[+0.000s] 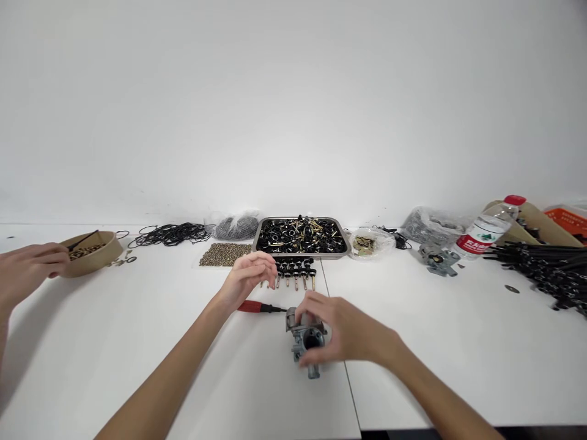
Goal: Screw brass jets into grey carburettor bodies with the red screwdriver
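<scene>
A grey metal carburetor [297, 342] sits on the white table in front of me. My right hand [337, 327] is wrapped around it from the right, thumb at the front and fingers over the far side, slightly blurred. My left hand [250, 275] hovers up and to the left of it, fingers loosely curled and apart, with nothing visible in them. Beyond that hand lies a row of black-headed screws with brass-coloured stems [296, 272], partly hidden by it. A red-handled screwdriver [252, 307] lies below my left hand, its tip reaching toward the carburetor.
A metal tray [346, 249] of black and brass parts stands behind. Small brass pieces [224, 255], black rings [172, 234] and bags flank it. At right are another carburetor [439, 261], a bottle [486, 232] and black tubes [545, 269]. Another person's hand [32, 269] reaches a box [98, 260].
</scene>
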`<state>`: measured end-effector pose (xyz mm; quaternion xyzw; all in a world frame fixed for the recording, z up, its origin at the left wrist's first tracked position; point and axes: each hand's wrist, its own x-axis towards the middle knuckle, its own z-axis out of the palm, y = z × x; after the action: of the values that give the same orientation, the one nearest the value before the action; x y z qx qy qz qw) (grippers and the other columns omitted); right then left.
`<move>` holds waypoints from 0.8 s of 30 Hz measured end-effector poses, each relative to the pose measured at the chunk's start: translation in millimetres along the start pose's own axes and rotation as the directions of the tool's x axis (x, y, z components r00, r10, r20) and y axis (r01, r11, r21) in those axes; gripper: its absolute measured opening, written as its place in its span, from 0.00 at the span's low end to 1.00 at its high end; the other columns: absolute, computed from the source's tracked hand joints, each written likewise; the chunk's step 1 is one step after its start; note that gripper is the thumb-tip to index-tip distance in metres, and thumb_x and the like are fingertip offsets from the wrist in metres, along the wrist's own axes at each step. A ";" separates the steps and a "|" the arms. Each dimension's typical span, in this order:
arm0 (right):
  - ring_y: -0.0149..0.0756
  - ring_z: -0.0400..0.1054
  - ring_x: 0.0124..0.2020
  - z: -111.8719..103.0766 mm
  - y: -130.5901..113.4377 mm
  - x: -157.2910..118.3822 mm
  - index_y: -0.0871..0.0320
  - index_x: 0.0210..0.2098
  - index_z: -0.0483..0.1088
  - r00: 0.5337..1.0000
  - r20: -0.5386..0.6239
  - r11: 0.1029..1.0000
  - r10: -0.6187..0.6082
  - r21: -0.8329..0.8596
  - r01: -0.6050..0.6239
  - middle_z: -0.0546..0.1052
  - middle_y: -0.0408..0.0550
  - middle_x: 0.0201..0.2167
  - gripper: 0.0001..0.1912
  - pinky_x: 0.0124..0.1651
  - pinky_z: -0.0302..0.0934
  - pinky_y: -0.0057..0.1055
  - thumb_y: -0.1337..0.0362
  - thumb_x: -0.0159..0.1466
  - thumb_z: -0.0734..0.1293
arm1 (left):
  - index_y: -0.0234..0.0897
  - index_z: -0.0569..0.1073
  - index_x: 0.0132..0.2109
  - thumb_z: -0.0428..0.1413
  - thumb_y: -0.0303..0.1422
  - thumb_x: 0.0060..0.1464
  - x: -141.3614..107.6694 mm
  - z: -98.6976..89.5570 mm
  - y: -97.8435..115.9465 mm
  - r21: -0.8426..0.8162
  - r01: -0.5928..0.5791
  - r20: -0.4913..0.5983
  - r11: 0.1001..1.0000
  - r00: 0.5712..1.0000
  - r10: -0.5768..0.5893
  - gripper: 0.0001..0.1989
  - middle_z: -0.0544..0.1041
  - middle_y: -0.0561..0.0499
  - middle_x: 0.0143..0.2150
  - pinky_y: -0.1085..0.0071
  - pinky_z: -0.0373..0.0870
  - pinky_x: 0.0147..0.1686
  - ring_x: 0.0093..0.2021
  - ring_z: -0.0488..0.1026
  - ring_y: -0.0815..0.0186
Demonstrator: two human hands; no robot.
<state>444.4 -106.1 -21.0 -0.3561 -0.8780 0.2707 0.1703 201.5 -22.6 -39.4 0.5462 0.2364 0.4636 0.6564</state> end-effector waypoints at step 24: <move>0.33 0.65 0.33 -77.0 158.9 94.1 0.58 0.35 0.67 0.924 -0.350 0.980 0.154 -0.064 -0.187 0.71 0.44 0.32 0.12 0.37 0.59 0.29 0.76 0.52 0.63 | 0.30 0.74 0.38 0.55 0.28 0.52 2.2 -5.8 -8.2 -0.012 0.040 -0.050 0.999 0.998 -0.041 0.07 0.75 0.45 0.29 0.64 0.69 0.28 0.24 0.73 0.61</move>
<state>502.2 83.9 -44.5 -0.4806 -0.8124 0.1755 0.2795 200.7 -17.5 -48.4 0.5257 0.2612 0.4653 0.6625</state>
